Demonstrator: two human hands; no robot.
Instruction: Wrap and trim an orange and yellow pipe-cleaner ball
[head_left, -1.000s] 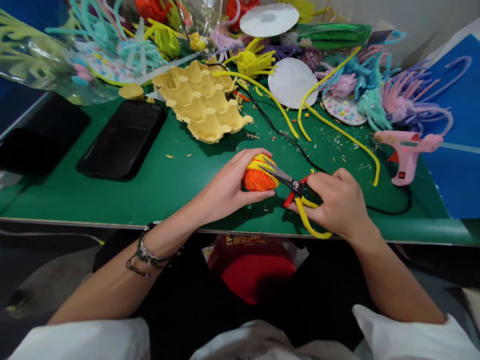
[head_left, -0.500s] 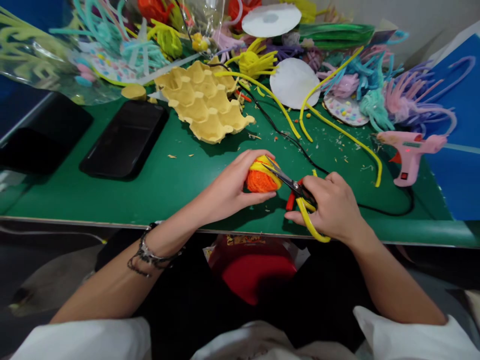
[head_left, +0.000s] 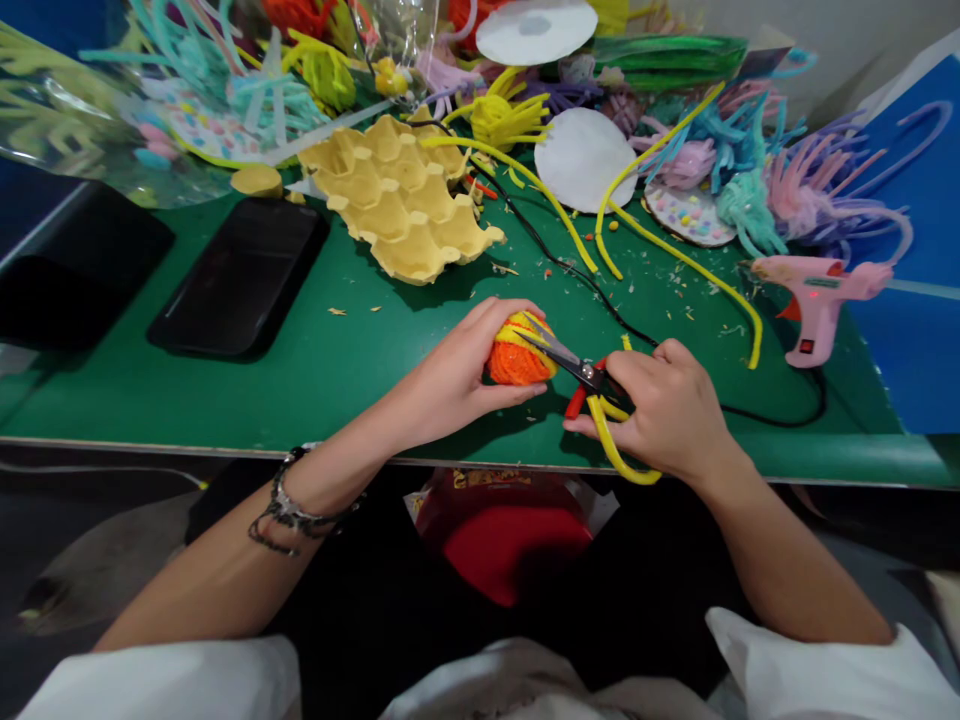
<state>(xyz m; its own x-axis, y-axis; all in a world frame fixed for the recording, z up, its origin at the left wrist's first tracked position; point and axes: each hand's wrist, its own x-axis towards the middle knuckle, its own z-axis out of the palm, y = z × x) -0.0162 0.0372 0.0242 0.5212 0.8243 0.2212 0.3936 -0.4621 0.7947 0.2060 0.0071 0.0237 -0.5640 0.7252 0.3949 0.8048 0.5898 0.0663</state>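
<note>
My left hand point(head_left: 491, 365) is closed around a small rounded piece wrapped in orange and yellow pipe cleaner point(head_left: 519, 362). Orange covers its lower side and yellow its top. In my right hand point(head_left: 660, 405) is a pair of scissors point(head_left: 562, 355) with dark blades and black and red near the grip. The blades stand slightly apart, their tips at the yellow top of the wrapped piece. A yellow pipe cleaner length point(head_left: 611, 445) curves below the scissors beside my right fingers; where it ends is hidden.
A yellow egg-carton piece point(head_left: 405, 200), a black phone point(head_left: 240, 275) and loose yellow pipe cleaners point(head_left: 690, 255) lie on the green table point(head_left: 360, 395). A pink glue gun point(head_left: 817, 300) is at right, its black cord crossing behind my right hand. Pipe-cleaner bundles point(head_left: 810, 190) crowd the back.
The whole view has shifted slightly. The scissor blades have shifted a little against the yellow wrapping; both hands keep their holds.
</note>
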